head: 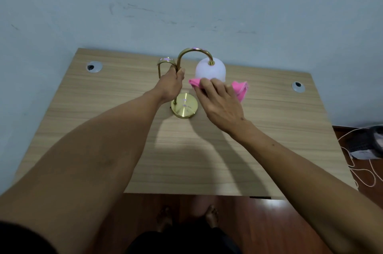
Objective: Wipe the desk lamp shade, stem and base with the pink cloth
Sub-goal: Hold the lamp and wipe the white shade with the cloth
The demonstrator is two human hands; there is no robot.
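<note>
A desk lamp stands upright in the middle of the wooden desk (103, 129). It has a round brass base (184, 106), a curved brass stem (194, 51) and a white frosted shade (210, 69) hanging on the right. My left hand (171, 83) is closed around the stem's lower upright part. My right hand (219, 98) presses the pink cloth (239, 88) against the lower front of the shade. The cloth sticks out on both sides of my fingers.
Two round cable grommets sit in the desk, one at the left (94, 66) and one at the right (298, 87). A blue wall (186, 5) rises right behind the desk. On the floor at the right lie a shoe (366, 141) and a white cord (360, 175).
</note>
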